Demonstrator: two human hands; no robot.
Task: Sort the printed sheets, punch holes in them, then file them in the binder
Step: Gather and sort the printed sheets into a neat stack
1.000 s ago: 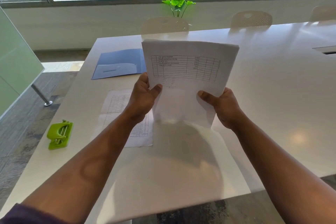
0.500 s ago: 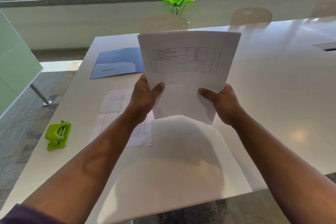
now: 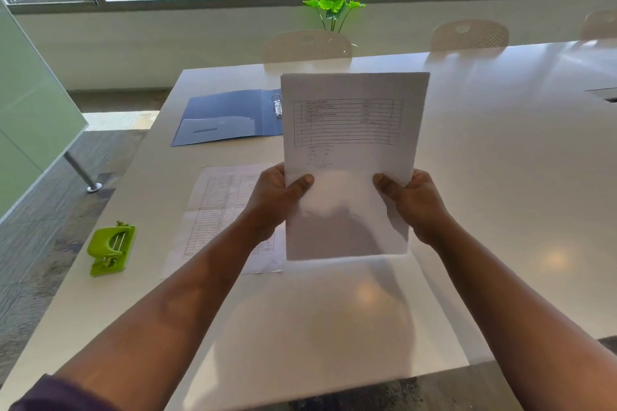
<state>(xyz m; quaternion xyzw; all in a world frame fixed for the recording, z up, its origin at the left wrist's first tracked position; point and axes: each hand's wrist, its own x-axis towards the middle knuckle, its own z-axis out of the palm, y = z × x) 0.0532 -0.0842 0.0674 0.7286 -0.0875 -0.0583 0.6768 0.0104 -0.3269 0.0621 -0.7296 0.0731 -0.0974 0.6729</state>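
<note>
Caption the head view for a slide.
Both hands, left and right, hold printed sheets upright above the table.

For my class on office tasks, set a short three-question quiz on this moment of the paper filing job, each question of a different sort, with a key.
1. True or false: the green hole punch is pressed down on the held sheets.
2. Which hands grip the held sheets? A. left hand only B. right hand only C. both
3. Fill in: the blue binder lies ____ on the table, its rings showing.

Key:
1. False; it sits alone near the table's left edge.
2. C
3. open
</note>
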